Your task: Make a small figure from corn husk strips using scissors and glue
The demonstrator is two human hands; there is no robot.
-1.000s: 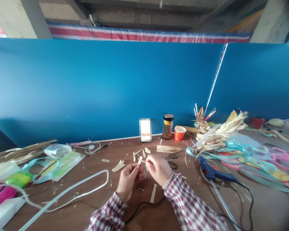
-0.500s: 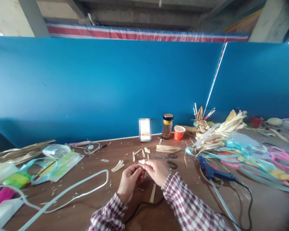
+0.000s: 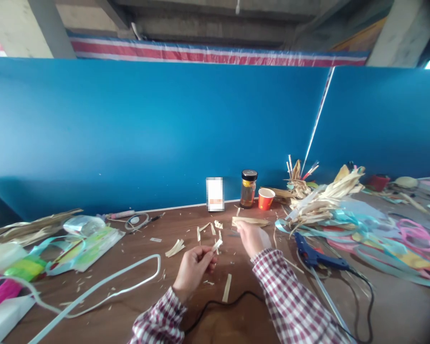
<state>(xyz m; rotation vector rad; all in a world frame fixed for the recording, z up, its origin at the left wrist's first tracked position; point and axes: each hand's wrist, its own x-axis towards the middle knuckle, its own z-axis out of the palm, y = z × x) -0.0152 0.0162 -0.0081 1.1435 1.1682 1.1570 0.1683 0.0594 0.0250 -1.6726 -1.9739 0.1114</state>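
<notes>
My left hand [image 3: 194, 267] is closed in a pinch on a short piece of pale dried corn husk [image 3: 217, 245], which sticks up past the thumb and fingertip. My right hand [image 3: 252, 238] is apart from it, farther forward and to the right, smeared by motion. It covers the place where a pair of scissors lay, and its fingers are hard to make out. Just beyond its fingertips lies a wider flat husk strip [image 3: 252, 221]. Small cut husk pieces [image 3: 175, 248] and another narrow strip [image 3: 227, 288] lie around my left hand.
A blue glue gun [image 3: 318, 258] with a black cord lies to the right. Behind stand a lidded jar [image 3: 249, 190] and a red paper cup [image 3: 265, 199]. A husk bundle [image 3: 326, 196] and ribbons fill the right side. A pale bent tube [image 3: 103, 282] crosses the left.
My right hand has let go of the husk piece and moved forward and right, over the scissors. My left hand stays nearly in place, still pinching the husk piece.
</notes>
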